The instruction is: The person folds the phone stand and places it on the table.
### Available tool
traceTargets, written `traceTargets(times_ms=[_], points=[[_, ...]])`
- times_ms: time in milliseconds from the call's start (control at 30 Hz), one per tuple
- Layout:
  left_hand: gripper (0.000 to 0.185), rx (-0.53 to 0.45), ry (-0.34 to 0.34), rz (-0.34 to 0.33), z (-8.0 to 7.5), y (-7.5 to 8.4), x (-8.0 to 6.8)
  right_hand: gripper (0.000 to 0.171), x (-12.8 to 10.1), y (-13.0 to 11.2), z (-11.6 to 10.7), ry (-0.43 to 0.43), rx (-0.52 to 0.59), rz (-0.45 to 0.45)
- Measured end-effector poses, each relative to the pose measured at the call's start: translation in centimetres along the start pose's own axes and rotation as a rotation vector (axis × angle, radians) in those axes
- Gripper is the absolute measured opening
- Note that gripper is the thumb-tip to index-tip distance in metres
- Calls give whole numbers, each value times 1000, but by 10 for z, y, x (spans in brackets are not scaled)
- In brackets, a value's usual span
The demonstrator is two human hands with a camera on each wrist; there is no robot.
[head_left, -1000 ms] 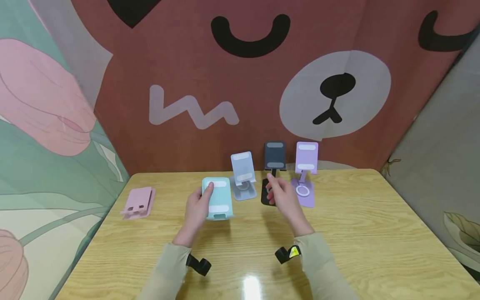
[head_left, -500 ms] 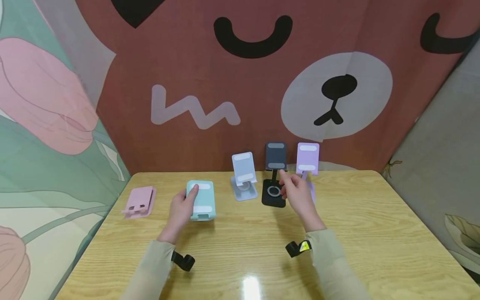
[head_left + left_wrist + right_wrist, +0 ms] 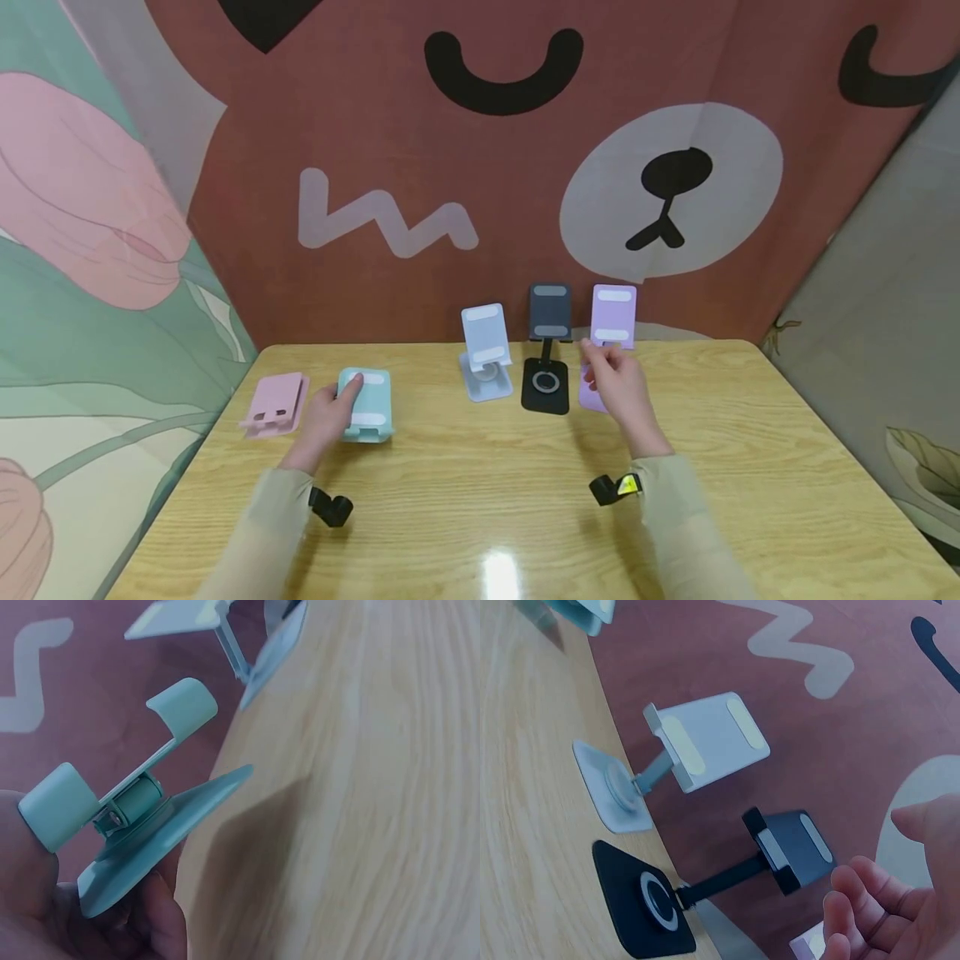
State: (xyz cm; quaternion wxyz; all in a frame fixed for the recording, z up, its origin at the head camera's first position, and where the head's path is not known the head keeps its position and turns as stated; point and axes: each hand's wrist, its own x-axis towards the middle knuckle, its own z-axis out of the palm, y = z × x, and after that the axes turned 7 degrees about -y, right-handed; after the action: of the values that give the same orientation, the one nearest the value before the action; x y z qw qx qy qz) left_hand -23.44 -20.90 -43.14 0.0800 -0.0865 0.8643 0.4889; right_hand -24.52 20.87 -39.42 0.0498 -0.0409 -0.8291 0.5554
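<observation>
My left hand (image 3: 324, 418) grips a folded mint-green phone stand (image 3: 372, 393) by its left side, thumb on the front face. In the left wrist view, the stand's base plate (image 3: 161, 840) hangs tilted above the table, fingers under it and its shadow on the wood. My right hand (image 3: 624, 385) holds nothing; its fingers are loosely bent. In the head view it overlaps the lower part of an unfolded purple phone stand (image 3: 613, 310). Left of that stand, an unfolded black phone stand (image 3: 550, 310) is upright, and a pale blue one (image 3: 486, 333) stands beside it.
A folded pink phone stand (image 3: 274, 404) lies at the table's left, close to my left hand. Behind the wooden table (image 3: 450, 492) hangs a printed brown cloth (image 3: 375, 292). The unfolded stands line the back edge.
My left hand has carried the folded mint-green stand leftward, away from the pale blue stand and toward the pink one. My right hand has shifted right, from the black stand to the purple one.
</observation>
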Motion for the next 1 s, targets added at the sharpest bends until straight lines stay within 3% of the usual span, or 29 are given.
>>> traceTargets(times_ms=[400,633,1000], points=[[90,104,-30,-45,-15,-13,11,51,-1,4,-8,7,-43,22],[86,102,-61,-70,-19,-14,13,48,0,3,-12,19,-47,44],[71,137,-23,-35,-22,-14,18,50,0,6,-15,20,-64,37]])
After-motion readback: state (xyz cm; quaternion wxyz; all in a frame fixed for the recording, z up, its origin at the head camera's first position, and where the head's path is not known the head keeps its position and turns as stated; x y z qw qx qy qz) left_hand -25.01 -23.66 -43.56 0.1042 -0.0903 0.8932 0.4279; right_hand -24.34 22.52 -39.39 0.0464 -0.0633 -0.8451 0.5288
